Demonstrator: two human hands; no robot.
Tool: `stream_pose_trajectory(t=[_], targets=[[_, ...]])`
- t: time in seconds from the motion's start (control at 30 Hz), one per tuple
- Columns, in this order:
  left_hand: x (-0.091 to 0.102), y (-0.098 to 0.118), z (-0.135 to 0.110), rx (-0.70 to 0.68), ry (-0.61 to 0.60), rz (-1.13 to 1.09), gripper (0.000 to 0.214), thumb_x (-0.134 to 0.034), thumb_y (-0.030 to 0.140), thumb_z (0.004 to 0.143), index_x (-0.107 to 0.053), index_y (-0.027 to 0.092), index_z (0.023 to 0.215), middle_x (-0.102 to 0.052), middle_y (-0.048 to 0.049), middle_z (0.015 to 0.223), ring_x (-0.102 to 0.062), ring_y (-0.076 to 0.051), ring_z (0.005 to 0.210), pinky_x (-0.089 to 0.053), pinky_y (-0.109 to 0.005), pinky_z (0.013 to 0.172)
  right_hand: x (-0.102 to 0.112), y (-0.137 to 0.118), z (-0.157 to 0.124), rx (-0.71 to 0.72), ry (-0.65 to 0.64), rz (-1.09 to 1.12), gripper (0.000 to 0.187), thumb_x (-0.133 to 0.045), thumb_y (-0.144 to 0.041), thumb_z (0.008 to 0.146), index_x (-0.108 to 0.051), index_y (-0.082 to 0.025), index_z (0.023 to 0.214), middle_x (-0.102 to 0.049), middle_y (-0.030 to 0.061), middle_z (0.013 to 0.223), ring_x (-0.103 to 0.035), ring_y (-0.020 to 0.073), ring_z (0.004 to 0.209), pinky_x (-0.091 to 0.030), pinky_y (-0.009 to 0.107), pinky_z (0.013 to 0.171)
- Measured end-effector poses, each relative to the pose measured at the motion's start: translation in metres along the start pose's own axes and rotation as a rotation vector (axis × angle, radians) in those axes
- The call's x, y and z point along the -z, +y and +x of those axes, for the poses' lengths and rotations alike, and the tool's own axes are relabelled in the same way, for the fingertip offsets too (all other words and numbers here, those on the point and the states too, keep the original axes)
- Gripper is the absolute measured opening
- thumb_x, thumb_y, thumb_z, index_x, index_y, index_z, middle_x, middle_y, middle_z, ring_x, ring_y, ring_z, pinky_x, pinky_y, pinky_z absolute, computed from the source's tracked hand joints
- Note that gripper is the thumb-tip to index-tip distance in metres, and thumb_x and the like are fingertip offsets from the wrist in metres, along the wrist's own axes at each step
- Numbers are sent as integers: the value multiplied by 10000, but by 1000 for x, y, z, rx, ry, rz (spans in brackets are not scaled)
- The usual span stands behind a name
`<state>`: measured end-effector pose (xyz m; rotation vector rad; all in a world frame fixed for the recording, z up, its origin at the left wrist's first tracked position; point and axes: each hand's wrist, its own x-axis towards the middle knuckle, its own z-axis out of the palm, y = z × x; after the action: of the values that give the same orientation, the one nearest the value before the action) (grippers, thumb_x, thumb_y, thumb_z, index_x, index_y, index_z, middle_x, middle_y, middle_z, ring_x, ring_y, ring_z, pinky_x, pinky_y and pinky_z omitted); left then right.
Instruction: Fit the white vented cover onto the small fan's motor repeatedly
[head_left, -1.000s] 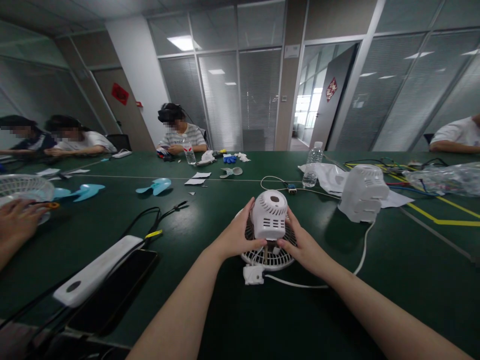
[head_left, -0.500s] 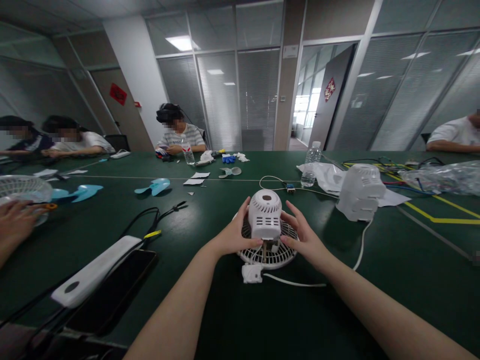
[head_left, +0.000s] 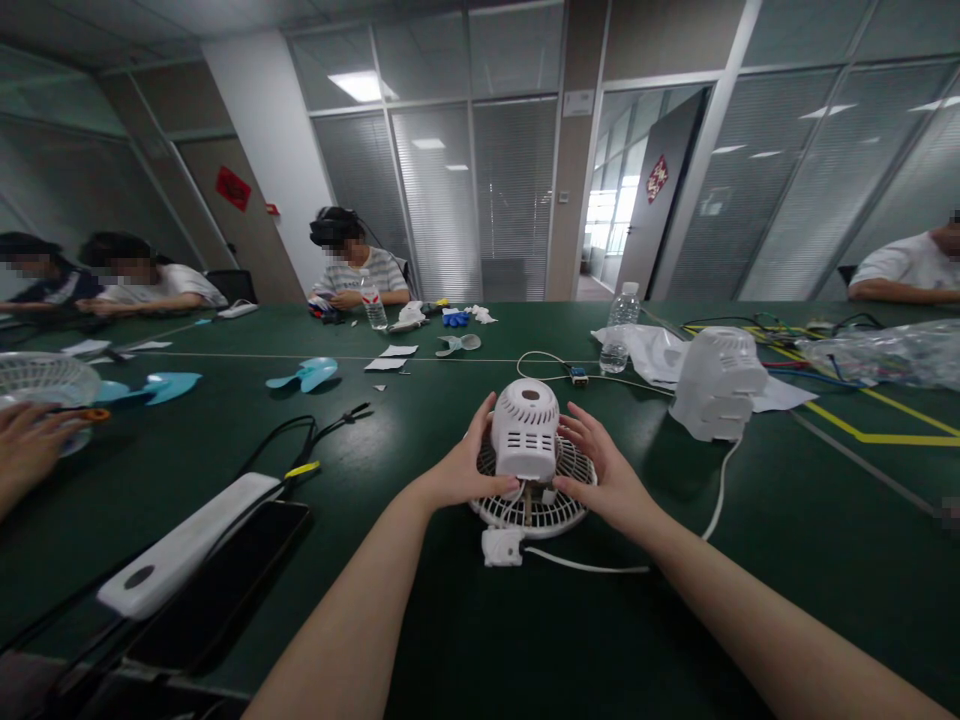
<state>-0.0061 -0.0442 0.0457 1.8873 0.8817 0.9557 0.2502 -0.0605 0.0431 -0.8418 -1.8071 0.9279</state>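
Note:
A white fan motor housing (head_left: 527, 428) with slots and a round hole in its top stands over a round white fan grille (head_left: 564, 508), which lies on the table in front of me. My left hand (head_left: 459, 470) grips the housing from the left, thumb at its lower edge. From the right, my right hand (head_left: 606, 478) holds it the same way, fingertips against its side. Wires and a metal part show under the housing, between the thumbs. Just before the grille lies a small white block (head_left: 502, 547) with a white cord.
A second white housing (head_left: 718, 385) and a water bottle (head_left: 619, 328) stand to the right. On the left lie a power bank-like white bar (head_left: 187, 545), a black phone (head_left: 221, 585) and blue fan blades (head_left: 304, 375). Another person's hand (head_left: 30, 450) is at far left.
The whole view has shifted very slightly. Both hands stay around the housing; the right hand's fingers sit a touch closer to it.

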Motion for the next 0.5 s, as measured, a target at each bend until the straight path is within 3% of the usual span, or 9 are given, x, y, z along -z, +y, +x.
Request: stream_pose_trajectory(t=[0.27, 0.5], targets=[[-5, 9, 2, -106, 38, 100, 1137, -850, 337, 649, -164, 242, 1550, -280, -149, 1582, -269, -384, 1453, -215, -574, 1191, -4, 4, 0, -20, -12, -105, 924, -726, -324, 810, -152, -349, 1534, -366, 120, 1559, -391, 284, 1420, -301, 575, 1160], [-6, 12, 1, -86, 39, 91, 1247, -886, 296, 591, -104, 257, 1561, -283, -158, 1579, -286, -397, 1443, -231, -596, 1176, -2, -3, 0, -62, -10, -190, 890, -712, -340, 824, -183, -321, 1539, -491, 108, 1481, -429, 272, 1397, -313, 568, 1156]])
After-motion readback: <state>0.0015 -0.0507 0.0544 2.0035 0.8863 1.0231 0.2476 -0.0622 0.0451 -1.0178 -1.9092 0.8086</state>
